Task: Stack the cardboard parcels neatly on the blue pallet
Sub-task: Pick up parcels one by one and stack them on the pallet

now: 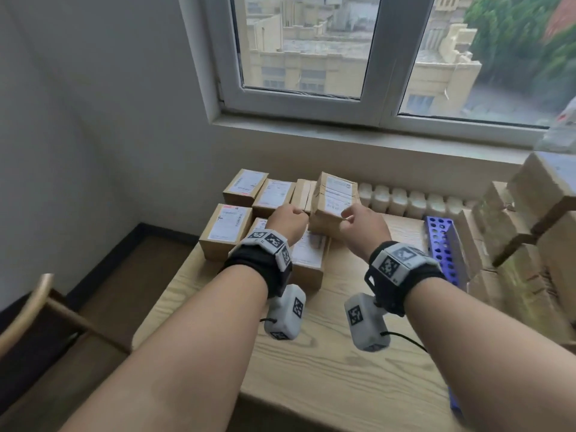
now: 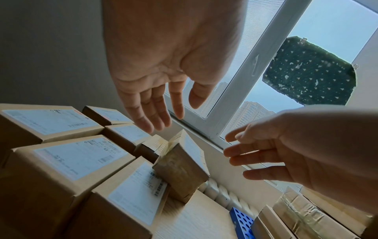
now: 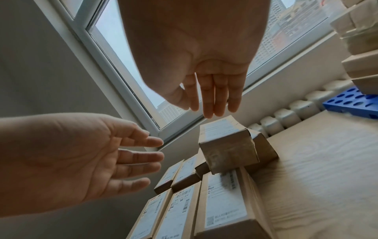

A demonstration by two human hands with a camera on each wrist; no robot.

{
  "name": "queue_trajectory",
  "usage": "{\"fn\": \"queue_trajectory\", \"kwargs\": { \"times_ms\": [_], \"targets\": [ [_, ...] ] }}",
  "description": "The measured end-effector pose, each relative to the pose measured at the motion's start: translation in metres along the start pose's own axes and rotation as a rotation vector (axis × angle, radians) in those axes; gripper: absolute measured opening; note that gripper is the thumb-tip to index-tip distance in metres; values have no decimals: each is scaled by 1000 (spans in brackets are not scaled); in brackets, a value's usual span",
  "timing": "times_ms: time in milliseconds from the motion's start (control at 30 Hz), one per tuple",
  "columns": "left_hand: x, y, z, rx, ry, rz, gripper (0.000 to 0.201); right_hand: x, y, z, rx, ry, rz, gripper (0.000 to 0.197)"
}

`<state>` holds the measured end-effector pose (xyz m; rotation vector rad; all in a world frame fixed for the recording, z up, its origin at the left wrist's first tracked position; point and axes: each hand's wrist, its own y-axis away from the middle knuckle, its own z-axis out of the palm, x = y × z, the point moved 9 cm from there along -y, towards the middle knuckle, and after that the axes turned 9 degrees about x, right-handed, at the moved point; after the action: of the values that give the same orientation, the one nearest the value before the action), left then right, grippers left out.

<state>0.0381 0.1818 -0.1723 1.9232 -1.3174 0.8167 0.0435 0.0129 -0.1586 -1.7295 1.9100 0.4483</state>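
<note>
A small taped cardboard parcel leans tilted on the group of flat labelled parcels at the table's back left. My left hand hovers just left of it and my right hand just right of it. In the wrist views both hands have straight, spread fingers and hold nothing, a little apart from the parcel. The blue pallet lies at the right, carrying a tall stack of parcels.
The wooden table stands against a white radiator under a window. A chair back is at the lower left, beside the wall. Bare tabletop lies between the parcel group and the pallet.
</note>
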Motion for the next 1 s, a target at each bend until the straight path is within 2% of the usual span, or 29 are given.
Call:
{"fn": "queue_trajectory", "kwargs": {
  "times_ms": [67, 167, 467, 533, 633, 700, 800, 900, 1000],
  "targets": [
    [-4, -11, 3, -24, 14, -5, 16, 4, -4, 6, 7, -13, 46, 33],
    [-3, -28, 8, -35, 12, -13, 26, 14, -16, 11, 9, -14, 107, 34],
    [10, -89, 33, -80, 53, -111, 26, 55, -80, 25, -16, -82, 275, 43],
    [7, -104, 49, -128, 81, -147, 13, 65, -93, 34, -33, -103, 314, 45],
    [1, -124, 74, -167, 102, -199, 62, 79, -115, 54, -74, -182, 377, 51],
    [-6, -138, 87, -161, 96, -227, 79, 84, -127, 65, -100, -209, 394, 54],
    [-14, -150, 99, -153, 154, -278, 83, 87, -138, 76, -115, -243, 383, 51],
    [-21, -161, 111, -153, 211, -307, 82, 92, -143, 84, -112, -284, 363, 36],
    [-31, -172, 117, -122, 210, -309, 88, 98, -144, 90, -114, -305, 380, 30]
  ]
}}
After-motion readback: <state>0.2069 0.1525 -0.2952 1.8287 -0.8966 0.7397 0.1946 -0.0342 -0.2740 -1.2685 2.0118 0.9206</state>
